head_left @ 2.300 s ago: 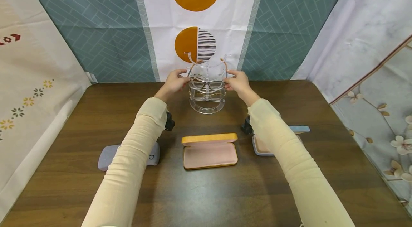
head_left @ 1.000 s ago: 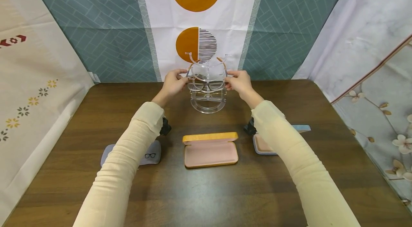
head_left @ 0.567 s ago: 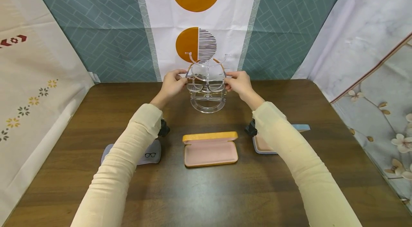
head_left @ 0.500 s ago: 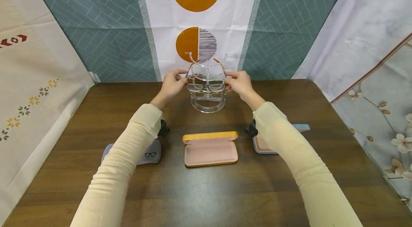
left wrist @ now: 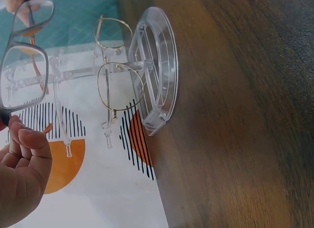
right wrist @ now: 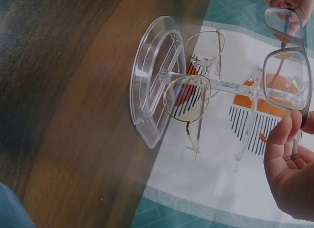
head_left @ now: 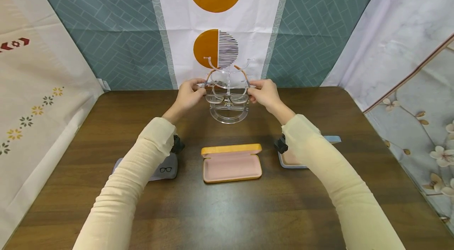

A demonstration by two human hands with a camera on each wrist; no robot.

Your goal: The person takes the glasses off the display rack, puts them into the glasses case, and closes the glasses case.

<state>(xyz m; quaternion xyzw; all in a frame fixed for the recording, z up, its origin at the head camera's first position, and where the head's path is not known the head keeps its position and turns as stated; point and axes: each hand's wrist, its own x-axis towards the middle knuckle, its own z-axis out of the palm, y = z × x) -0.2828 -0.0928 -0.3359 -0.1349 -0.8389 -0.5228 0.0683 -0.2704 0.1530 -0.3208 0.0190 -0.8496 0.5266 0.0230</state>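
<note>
A pair of grey-framed glasses (left wrist: 19,44) with orange-brown temple tips is held between both hands at the clear display stand (head_left: 228,120). My left hand (head_left: 189,95) pinches one temple near the hinge, thumb and fingers together. My right hand (head_left: 267,94) pinches the other temple the same way. In the right wrist view the grey glasses (right wrist: 264,81) stand out in front of the stand's upper arms, lenses facing the cameras. Lower on the stand rests a pair of round gold wire glasses (right wrist: 164,98), which neither hand touches.
On the wooden table (head_left: 220,218), a yellow glasses case (head_left: 232,169) lies open with a pink lining. A grey-blue case (head_left: 166,171) with a glasses print sits left, partly behind the left sleeve. An open light-blue case (head_left: 291,160) is half hidden by the right sleeve.
The grey glasses have come slightly forward and down from the stand, with both hands pinching them. Both forearms have drawn back and a little outward. The stand and cases stay put.
</note>
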